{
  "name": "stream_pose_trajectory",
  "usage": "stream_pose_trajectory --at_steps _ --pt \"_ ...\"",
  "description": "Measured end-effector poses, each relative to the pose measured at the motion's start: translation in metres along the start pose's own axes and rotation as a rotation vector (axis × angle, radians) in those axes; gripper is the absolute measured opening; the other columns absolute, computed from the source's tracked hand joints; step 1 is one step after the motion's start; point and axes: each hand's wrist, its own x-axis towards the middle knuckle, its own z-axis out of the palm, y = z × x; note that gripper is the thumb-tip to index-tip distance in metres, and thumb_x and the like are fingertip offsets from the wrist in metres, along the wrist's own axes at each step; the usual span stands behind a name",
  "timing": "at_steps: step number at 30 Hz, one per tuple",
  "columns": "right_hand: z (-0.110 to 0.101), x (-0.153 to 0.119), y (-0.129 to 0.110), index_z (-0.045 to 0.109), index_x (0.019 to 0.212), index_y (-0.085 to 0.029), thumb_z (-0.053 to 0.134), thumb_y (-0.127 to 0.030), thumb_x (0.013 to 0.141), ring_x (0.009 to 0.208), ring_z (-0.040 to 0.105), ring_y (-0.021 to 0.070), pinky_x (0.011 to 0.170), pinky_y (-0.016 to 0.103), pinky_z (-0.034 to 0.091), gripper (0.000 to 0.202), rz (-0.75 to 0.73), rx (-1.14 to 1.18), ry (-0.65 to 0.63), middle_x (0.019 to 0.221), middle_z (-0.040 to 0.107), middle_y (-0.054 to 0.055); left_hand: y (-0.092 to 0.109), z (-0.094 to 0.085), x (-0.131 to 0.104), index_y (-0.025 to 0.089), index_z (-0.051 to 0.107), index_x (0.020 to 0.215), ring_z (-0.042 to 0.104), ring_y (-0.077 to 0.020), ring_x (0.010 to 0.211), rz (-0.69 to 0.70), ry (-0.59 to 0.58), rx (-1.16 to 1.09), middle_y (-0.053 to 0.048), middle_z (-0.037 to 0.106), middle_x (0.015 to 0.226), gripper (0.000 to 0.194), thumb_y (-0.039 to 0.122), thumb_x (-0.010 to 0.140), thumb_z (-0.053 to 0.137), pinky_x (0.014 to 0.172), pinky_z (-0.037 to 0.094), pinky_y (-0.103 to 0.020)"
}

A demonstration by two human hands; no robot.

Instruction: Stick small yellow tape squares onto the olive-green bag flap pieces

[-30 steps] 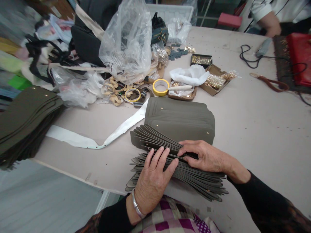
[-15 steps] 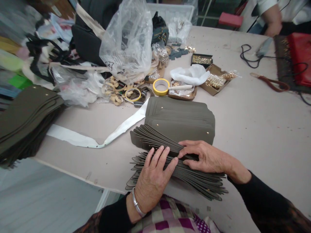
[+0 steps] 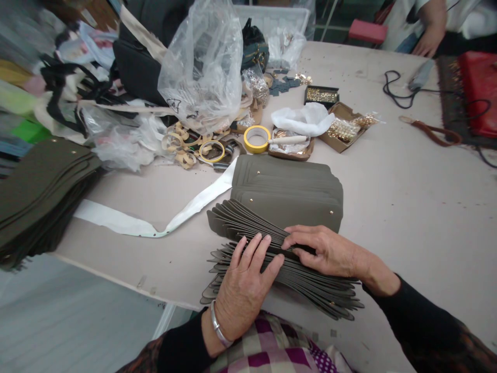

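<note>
A thick bundle of dark olive leather-like panels [image 3: 318, 290] stands on edge in front of me, fanned out at both ends. My left hand [image 3: 244, 287], with a silver bangle at the wrist, rests across the bundle's near left side, fingers spread. At the middle, the curled fingers of my right hand [image 3: 328, 251] pinch the edges of some panels; how many is hidden. Just beyond lies a flat stack of matching panels [image 3: 295, 181] with small gold studs. Another olive stack [image 3: 42, 181] leans over the table's left edge.
A white strip [image 3: 194, 207] runs between the stacks. Behind are yellow tape rolls [image 3: 257, 139], a plastic bag [image 3: 202, 67], and a box of gold hardware [image 3: 344, 129]. At right lie a brown strap [image 3: 437, 132], a black cord [image 3: 396, 96] and a red item [image 3: 479, 93]. Another person's hand [image 3: 429, 41] is far right.
My right fingers have shifted slightly along the panel edges. My left hand stays in place. The other person's hand at the far right has moved slightly left.
</note>
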Motion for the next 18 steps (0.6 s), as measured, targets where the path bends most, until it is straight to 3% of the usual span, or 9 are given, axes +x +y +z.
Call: stream_pose_trajectory --at_steps 6,18 --pt "-0.004 -0.0006 -0.0007 0.068 0.103 -0.02 0.048 -0.007 0.081 0.125 0.05 0.0235 0.095 0.035 0.046 0.032 0.013 -0.033 -0.06 0.113 0.066 0.011 -0.0007 0.0016 -0.0005 0.024 0.053 0.125 0.032 -0.0287 0.136 -0.001 -0.007 -0.018 -0.013 0.041 0.143 0.036 0.013 0.093 0.042 0.108 0.031 -0.055" --pt "-0.0051 -0.0008 -0.0006 0.069 0.101 -0.021 0.06 -0.018 0.078 0.124 0.051 0.0246 0.095 0.036 0.046 0.025 0.046 0.01 -0.067 0.112 0.066 0.01 -0.0009 0.0 -0.0002 0.024 0.052 0.126 0.03 -0.0291 0.137 0.002 0.0 -0.019 -0.014 0.04 0.143 0.037 0.013 0.092 0.041 0.108 0.031 -0.056"
